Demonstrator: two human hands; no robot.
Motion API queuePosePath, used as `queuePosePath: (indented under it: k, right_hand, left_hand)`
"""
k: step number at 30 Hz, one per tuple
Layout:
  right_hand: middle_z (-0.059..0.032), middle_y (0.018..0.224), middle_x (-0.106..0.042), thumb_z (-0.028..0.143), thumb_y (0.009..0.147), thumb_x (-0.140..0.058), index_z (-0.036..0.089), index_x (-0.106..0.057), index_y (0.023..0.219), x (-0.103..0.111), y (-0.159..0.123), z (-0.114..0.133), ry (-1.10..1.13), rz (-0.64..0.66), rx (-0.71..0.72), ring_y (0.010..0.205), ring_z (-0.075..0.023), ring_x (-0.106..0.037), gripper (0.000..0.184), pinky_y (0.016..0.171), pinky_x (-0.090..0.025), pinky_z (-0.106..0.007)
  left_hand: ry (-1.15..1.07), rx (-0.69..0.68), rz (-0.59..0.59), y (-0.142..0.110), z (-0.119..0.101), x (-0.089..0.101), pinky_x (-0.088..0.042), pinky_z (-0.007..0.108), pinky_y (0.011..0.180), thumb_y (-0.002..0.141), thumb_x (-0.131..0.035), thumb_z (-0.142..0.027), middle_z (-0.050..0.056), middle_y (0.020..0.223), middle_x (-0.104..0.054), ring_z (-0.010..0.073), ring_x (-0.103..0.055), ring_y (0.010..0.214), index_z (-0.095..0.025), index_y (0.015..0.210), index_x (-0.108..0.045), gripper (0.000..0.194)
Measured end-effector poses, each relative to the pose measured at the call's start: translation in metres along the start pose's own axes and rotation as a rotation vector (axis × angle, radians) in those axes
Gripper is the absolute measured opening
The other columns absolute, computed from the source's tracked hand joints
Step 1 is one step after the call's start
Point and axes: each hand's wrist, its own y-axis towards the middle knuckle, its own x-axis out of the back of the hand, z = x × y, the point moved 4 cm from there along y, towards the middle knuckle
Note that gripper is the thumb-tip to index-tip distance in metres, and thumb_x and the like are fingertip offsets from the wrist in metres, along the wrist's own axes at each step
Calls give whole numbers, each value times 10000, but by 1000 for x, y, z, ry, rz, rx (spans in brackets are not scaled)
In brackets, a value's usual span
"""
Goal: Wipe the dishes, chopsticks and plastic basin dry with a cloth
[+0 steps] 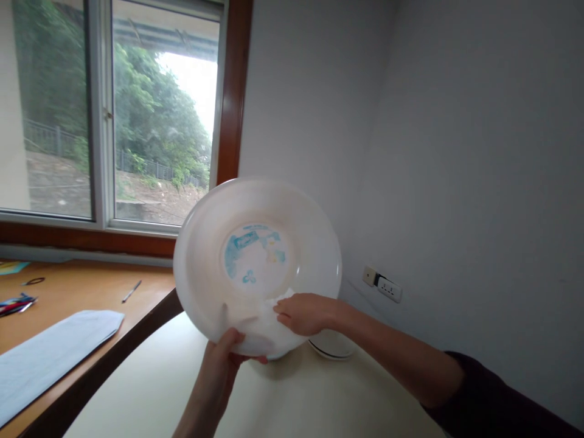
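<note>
A large white basin with a faded blue print on its bottom is tilted up, its inside facing me. My left hand grips the lower rim, thumb on the inside and fingers behind. Bunched in the closed fingers of my right hand is a white tissue, mostly hidden by the hand, held against the basin's lower right inner wall. Behind the basin, a white dish with a dark rim line rests on the white table, partly covered by my right forearm.
On the wooden desk to the left lie a pen, a folded pale cloth or sheet, a dark ring-shaped item and some colourful small items. A wall socket is at the right, a window behind.
</note>
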Motion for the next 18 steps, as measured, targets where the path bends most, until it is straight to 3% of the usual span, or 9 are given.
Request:
queuePosePath:
  k: [2, 5, 10, 14, 18]
  right_hand:
    - [-146, 1146, -638, 232, 908, -381, 133, -605, 1132, 0, 1, 13, 81, 75, 101, 1011, -238, -615, 332, 802, -451, -314]
    - [-188, 1193, -596, 186, 886, -377, 97, -561, 1168, 4, 6, 30, 216, 169, 209, 1051, -273, -585, 348, 820, -444, -345]
    - [-71, 883, -641, 30, 719, -456, 126, -596, 803, 19, 29, 49, 486, 211, 221, 855, -203, -599, 190, 698, -449, -259]
    - [18, 696, -541, -23, 655, -427, 157, -535, 645, 43, 46, 45, 1075, 142, 187, 704, -100, -539, 211, 666, -437, -189]
    - [4, 669, -561, -15, 625, -469, 148, -564, 675, 81, 53, 17, 1692, -41, 270, 685, -106, -552, 195, 725, -479, -224]
  left_hand:
    - [4, 5, 5, -2, 2, -2, -486, 321, 412, 554, -610, -172, 87, 823, -679, 224, -612, 580, -106, 1132, -564, 584]
    - [51, 18, 87, -3, 9, -4, -494, 335, 453, 595, -622, -248, 111, 762, -676, 237, -612, 605, -70, 982, -626, 427]
    - [188, 25, 145, -2, 20, -4, -507, 368, 482, 600, -644, -329, 97, 668, -647, 238, -602, 580, -73, 862, -606, 368]
    - [257, 65, 146, -3, 27, -7, -515, 388, 507, 559, -647, -336, 100, 684, -651, 224, -595, 553, -62, 879, -578, 426]
    - [288, 92, 147, -2, 32, -9, -516, 396, 518, 532, -655, -375, 99, 676, -660, 238, -603, 575, -73, 879, -569, 468]
